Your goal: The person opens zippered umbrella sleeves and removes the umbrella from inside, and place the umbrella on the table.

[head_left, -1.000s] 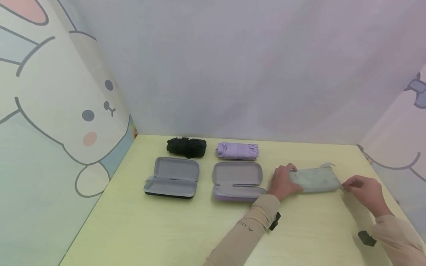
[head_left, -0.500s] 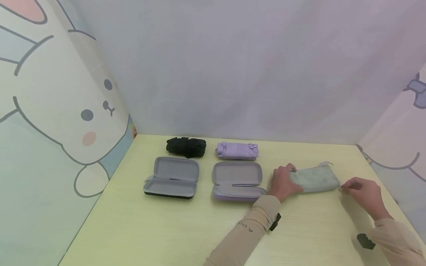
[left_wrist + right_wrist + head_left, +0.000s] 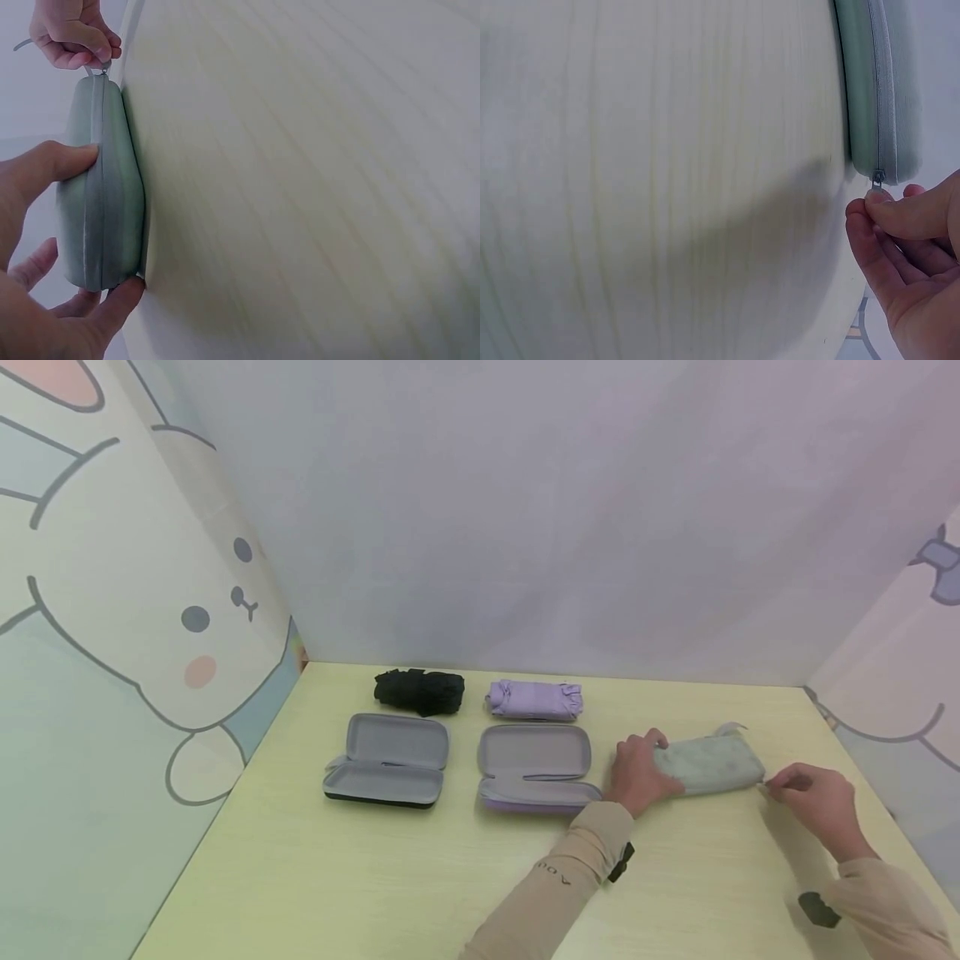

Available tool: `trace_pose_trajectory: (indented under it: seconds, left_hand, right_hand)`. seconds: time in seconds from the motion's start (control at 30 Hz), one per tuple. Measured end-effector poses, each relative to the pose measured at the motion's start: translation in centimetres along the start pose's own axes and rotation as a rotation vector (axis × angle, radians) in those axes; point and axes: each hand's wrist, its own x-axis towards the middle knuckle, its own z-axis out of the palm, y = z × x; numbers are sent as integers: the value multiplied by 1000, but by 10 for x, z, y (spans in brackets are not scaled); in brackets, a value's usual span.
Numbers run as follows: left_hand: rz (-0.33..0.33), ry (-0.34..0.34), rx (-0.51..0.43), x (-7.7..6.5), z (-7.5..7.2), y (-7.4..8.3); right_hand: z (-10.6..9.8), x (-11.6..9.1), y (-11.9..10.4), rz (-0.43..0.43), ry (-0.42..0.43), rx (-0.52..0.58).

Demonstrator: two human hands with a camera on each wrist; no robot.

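A pale green zip case (image 3: 708, 766) lies with its lid down at the right of the table. My left hand (image 3: 637, 772) grips its left end; in the left wrist view the thumb presses near the zip (image 3: 94, 187) and other fingers reach round the end. At the right front corner, my right hand (image 3: 817, 797) pinches the zipper pull (image 3: 876, 186) between thumb and forefinger. In the right wrist view the slider sits at the corner of the case, and the zip's edges run together along the side. A light strap (image 3: 729, 728) sticks out behind the case.
Two hard cases stand open, a black one (image 3: 397, 747) with grey lining and a purple one (image 3: 536, 752). Behind them lie a folded black umbrella (image 3: 420, 692) and a folded lilac umbrella (image 3: 535, 700). A cloth backdrop (image 3: 555, 527) rises at the table's back edge.
My right hand has moved slightly left with the zipper pull, and the right end of the green case has shifted a little left. My left hand keeps its hold.
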Motion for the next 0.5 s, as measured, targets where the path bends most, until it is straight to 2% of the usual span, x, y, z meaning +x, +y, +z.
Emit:
trace_pose_trajectory:
  seconds: [0.5]
  left_hand:
    - [-7,7,27,-3,0,4]
  right_hand:
    - [5,-4,-4,32,26,-4]
